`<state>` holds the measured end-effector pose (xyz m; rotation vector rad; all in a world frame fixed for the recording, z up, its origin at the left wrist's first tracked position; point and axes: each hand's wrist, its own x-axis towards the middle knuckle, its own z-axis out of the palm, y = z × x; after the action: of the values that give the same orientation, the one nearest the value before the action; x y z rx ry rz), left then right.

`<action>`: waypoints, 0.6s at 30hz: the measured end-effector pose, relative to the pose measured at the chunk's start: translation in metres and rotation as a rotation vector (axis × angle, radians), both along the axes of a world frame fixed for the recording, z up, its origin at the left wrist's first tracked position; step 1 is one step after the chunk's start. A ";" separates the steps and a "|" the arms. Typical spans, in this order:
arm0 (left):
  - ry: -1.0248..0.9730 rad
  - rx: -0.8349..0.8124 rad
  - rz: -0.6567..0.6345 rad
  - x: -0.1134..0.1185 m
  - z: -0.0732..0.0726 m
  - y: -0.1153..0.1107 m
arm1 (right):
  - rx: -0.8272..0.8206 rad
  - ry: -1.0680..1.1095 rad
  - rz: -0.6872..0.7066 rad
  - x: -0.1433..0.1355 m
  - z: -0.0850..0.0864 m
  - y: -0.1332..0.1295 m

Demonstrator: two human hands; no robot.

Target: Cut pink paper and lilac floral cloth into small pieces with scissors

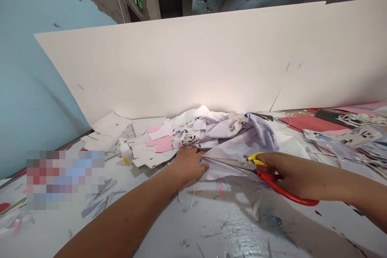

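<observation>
A rumpled lavender cloth [232, 149] with floral-print parts lies in the middle, over white fabric. My left hand [190, 163] holds down its near left edge, fingers bent onto the cloth and thumb apart. My right hand [276, 169] is closed around the handles of a pair of scissors [242, 164], one handle loop red and the other yellow. The blades point left across the cloth, and their tip reaches the gap between my left thumb and fingers. They look nearly closed. Beyond my left fingers lies a pink piece [161, 141].
White paper or card scraps [113, 125] and a small white bottle [125, 151] lie on the left. Red sheets [311, 123] and floral fabric scraps [347, 137] are piled right. A white panel [193, 64] stands behind the table [187, 229]. A blurred patch covers part of the left.
</observation>
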<state>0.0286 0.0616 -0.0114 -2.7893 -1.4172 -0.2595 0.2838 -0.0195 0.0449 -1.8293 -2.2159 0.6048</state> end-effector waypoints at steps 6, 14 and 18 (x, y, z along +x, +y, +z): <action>-0.139 -0.033 -0.010 -0.014 0.024 0.003 | 0.205 -0.110 -0.168 -0.010 -0.006 0.021; -0.083 -0.013 -0.085 0.003 0.002 -0.020 | 0.252 -0.143 -0.193 -0.030 -0.029 0.059; 0.002 -0.046 -0.107 -0.004 -0.002 -0.020 | 0.271 -0.212 -0.222 -0.021 -0.047 0.066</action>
<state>0.0249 0.0416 -0.0134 -2.9065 -1.2916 -0.2275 0.2625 0.0461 -0.0022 -2.0292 -2.0523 0.0672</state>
